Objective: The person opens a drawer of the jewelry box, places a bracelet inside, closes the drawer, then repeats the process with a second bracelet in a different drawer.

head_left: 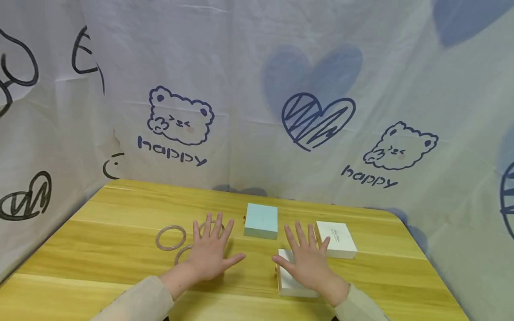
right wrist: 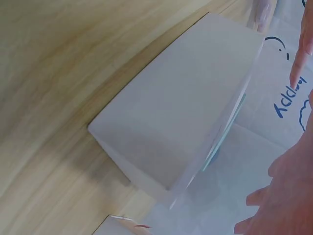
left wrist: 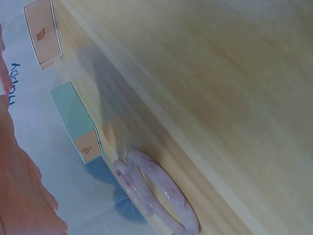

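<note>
Left hand [head_left: 210, 257] and right hand [head_left: 310, 265] both splayed loose, three shiny mauve round bangles [left wrist: 172, 192] from nine to twelve o'clock around the left, white rectangular boxes [head_left: 339, 244] at the right's two and eight. Light-blue square box [head_left: 261, 219] sits at twelve, near the far edge of the yellow wood-grain table [head_left: 96, 254]; roomy toward nine.

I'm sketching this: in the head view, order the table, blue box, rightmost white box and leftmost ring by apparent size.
Table
Blue box and rightmost white box: too alike to rank
Leftmost ring

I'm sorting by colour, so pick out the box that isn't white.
The pale blue box, farthest back; the rightmost box and the front box are white.
</note>
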The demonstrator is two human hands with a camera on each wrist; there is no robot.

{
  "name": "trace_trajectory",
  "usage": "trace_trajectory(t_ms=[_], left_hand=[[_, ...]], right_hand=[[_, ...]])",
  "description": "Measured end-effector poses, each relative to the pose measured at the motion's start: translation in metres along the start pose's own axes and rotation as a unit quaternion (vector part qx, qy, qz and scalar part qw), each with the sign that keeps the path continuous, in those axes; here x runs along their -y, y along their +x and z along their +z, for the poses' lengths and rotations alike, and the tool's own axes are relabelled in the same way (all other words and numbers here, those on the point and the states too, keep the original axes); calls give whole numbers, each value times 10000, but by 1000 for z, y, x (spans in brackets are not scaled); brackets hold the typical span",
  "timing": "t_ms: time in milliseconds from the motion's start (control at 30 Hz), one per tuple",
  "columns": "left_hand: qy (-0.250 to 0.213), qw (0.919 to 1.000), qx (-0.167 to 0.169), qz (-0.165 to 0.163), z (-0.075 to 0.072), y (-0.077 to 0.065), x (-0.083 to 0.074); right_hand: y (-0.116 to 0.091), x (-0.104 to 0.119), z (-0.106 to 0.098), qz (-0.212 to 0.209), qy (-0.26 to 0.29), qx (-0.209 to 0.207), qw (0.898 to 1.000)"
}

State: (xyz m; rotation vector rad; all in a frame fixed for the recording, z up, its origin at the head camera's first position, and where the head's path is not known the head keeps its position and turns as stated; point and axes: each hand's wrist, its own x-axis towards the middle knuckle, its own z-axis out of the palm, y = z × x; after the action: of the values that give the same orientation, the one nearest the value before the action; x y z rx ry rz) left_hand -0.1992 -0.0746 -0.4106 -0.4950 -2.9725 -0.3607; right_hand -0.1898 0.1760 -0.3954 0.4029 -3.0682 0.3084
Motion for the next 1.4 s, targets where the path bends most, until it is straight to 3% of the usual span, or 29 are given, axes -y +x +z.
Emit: trace_trajectory(t_ms=[333, 500, 733, 867, 1200, 1400], left_hand=[[-25, 9999, 118, 21, 0, 0, -1], [-32, 9999, 160, 39, 1, -1, -2], [20, 9999, 139, 78, 5, -1, 0], [4, 9998, 173, 79, 6, 0, 0], [30, 9995, 302, 65, 6, 1, -5], [-194, 9993, 223, 229, 6, 3, -12]], right_hand=[[-5, -7, -1, -286, 43, 217, 9993], [-9, -15, 1, -492, 139, 600, 9969], [-16, -37, 0, -1214, 275, 1284, 9839], [-18, -47, 4, -1484, 339, 1432, 9779], [-16, -46, 13, -1313, 417, 1365, 9810], [-8, -37, 21, -1270, 262, 1255, 9836]])
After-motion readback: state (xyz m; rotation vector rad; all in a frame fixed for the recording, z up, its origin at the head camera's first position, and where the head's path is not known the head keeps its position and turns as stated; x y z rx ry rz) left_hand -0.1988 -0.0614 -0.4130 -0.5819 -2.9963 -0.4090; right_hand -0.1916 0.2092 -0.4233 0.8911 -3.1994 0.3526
